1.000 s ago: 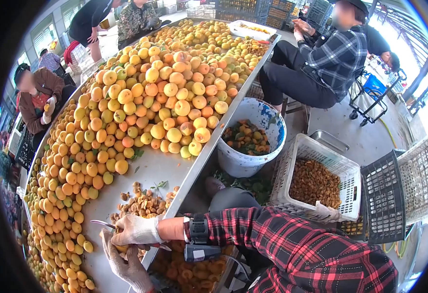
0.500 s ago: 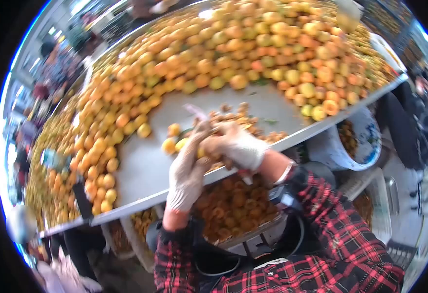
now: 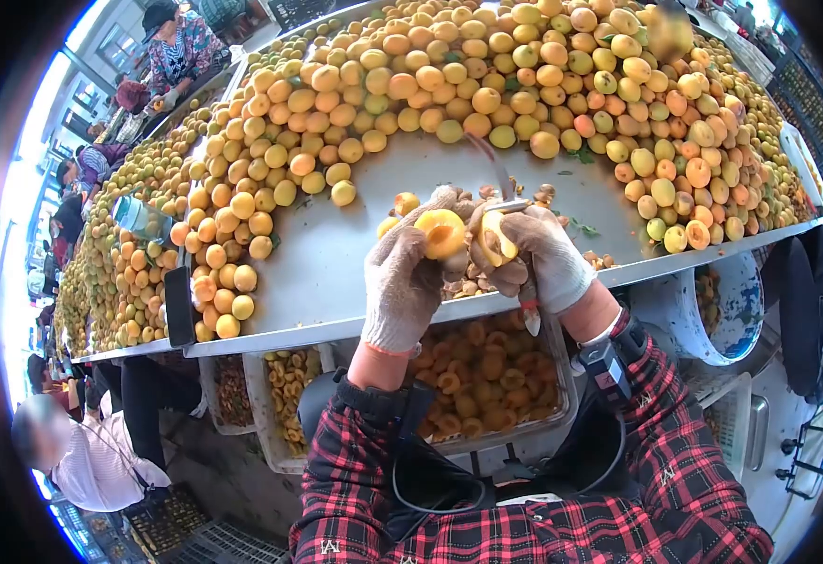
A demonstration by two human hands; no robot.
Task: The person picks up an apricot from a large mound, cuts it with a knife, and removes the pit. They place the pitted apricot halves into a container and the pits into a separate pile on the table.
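Gripping a split apricot, both gloved hands sit close together at the centre of the frame, above the near edge of a metal table (image 3: 327, 273). The left hand (image 3: 400, 282) is closed around one apricot half (image 3: 442, 232), its cut face turned toward the camera. The right hand (image 3: 551, 256), just right of it, pinches the second half (image 3: 494, 240) with its fingers and also clasps a knife (image 3: 498, 174). The thin blade sticks up past the fingers toward the upper middle of the frame, and the handle end shows below the palm. The two halves are near each other but apart.

Under and between the hands lies a pile of apricot pits (image 3: 473, 277) on the table, and two whole apricots (image 3: 407, 202) rest just left of the knife blade. A big heap of apricots (image 3: 449, 85) fills the upper part of the frame and curves down the left side.

Below the table edge, a tray (image 3: 569, 385) holds halved apricots (image 3: 468, 371). A white bucket (image 3: 675, 310) stands at the right. Red plaid sleeves (image 3: 693, 461) fill the lower frame. Another person (image 3: 92, 461) sits at the lower left.
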